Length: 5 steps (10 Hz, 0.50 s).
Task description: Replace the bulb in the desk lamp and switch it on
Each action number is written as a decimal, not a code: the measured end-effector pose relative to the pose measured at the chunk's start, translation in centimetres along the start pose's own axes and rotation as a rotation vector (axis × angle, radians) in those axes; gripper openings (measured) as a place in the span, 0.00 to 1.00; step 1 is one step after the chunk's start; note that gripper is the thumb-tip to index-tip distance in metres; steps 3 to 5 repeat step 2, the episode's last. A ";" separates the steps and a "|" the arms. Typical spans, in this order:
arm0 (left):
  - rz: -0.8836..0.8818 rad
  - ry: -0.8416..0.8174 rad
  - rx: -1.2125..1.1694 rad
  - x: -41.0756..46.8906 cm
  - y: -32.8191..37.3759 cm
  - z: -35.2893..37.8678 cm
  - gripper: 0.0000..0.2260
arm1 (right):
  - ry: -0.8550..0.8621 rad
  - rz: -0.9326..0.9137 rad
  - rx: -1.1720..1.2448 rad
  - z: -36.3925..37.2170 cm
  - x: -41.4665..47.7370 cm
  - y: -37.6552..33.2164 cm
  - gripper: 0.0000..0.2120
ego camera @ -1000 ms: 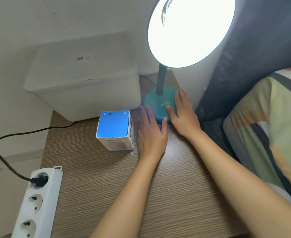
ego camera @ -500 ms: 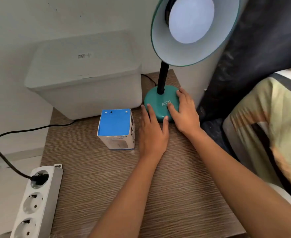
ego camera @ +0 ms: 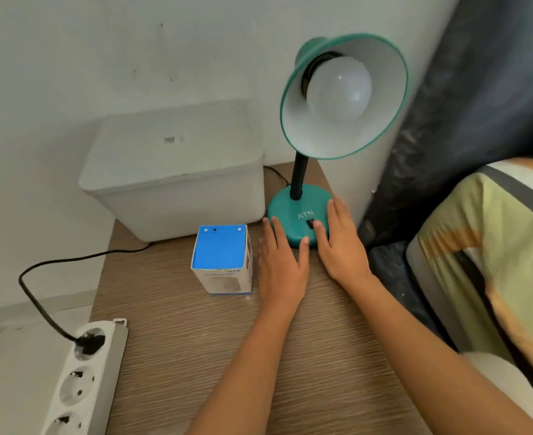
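Head view: we're seeing the right hand point(ego camera: 337, 243) lying flat and open on the lamp base point(ego camera: 299, 215), thumb beside the switch point(ego camera: 311, 223). The left hand point(ego camera: 282, 265) is resting open on the table point(ego camera: 258, 356), touching the base. The bulb point(ego camera: 340, 89) is sitting unlit in the shade point(ego camera: 381, 89), a box point(ego camera: 221, 262) standing nearby.

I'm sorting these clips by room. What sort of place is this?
Most likely a bedroom: a small wooden bedside table holds a teal desk lamp, with a striped pillow beside it. Both hands rest by the lamp's base.
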<state>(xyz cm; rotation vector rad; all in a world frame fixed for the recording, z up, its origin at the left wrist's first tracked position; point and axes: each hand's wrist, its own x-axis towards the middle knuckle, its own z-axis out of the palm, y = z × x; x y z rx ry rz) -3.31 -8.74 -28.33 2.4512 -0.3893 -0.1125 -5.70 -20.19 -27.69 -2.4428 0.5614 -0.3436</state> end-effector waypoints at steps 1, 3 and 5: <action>0.008 -0.023 0.009 -1.5 -0.3 -0.6 0.32 | -0.020 0.003 -0.063 -0.8 -3.9 0.1 0.29; 0.074 -0.113 0.116 -5.2 -1.1 -1.8 0.31 | -0.154 0.003 -0.276 -2.5 -8.9 -0.4 0.29; 0.074 -0.113 0.116 -5.2 -1.1 -1.8 0.31 | -0.154 0.003 -0.276 -2.5 -8.9 -0.4 0.29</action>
